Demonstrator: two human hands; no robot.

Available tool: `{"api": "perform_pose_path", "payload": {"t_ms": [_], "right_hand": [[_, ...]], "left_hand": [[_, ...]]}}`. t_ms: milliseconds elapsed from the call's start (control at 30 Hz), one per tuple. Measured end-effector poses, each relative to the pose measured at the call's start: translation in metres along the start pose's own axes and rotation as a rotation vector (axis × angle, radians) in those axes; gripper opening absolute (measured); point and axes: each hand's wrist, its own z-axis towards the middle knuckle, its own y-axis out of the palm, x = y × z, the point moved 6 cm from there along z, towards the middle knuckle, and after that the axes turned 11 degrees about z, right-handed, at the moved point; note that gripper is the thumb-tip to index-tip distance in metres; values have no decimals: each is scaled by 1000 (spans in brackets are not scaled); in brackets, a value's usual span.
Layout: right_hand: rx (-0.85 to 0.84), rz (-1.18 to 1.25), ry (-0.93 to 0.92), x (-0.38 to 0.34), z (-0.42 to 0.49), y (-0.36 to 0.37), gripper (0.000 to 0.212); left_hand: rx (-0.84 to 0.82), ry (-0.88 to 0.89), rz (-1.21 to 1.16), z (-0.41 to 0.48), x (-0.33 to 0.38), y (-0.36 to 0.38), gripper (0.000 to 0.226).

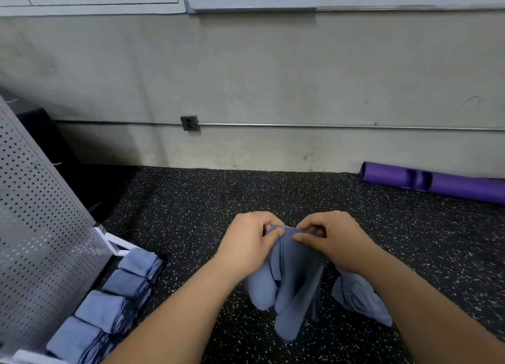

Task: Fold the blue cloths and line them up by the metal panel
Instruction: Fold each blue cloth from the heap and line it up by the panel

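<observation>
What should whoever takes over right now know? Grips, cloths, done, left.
Left grip: pinches the top edge of the held blue cloth, which hangs down between the forearms.
Right grip: pinches the same edge, close beside the left.
Done: four folded cloths in view, in a row along the foot of the metal panel.
Left: fold the held cloth and add it to the row. A crumpled cloth lies on the floor under the right forearm, seemingly separate, not yet folded.

Soft matt cloth (295, 281), perforated metal panel (41, 227), speckled rubbery floor (191, 205).
</observation>
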Motion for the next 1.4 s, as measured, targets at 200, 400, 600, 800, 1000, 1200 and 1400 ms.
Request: {"api": "perform_pose_path", "payload": {"t_ms": [200, 400, 600, 800, 1000, 1200, 1400], "right_hand": [[-27, -102, 33, 22, -2, -23, 10], [89, -101, 49, 33, -8, -48, 5], [107, -66, -11, 11, -4, -23, 10], [31, -30, -20, -6, 0, 6, 9], [5, -134, 47, 9, 0, 1, 5], [15, -294, 92, 22, -1, -9, 11], [51, -244, 153, 29, -4, -26, 11]], "left_hand": [[150, -185, 17, 9, -37, -33, 7], [216, -378, 41, 6, -77, -56, 6], [94, -174, -70, 5, -41, -32, 21], [-78, 10, -75, -4, 6, 8, 22], [-76, -66, 16, -1, -3, 15, 10], [-24, -128, 73, 2, -12, 6, 16], [60, -257, 87, 9, -37, -21, 17]]}}
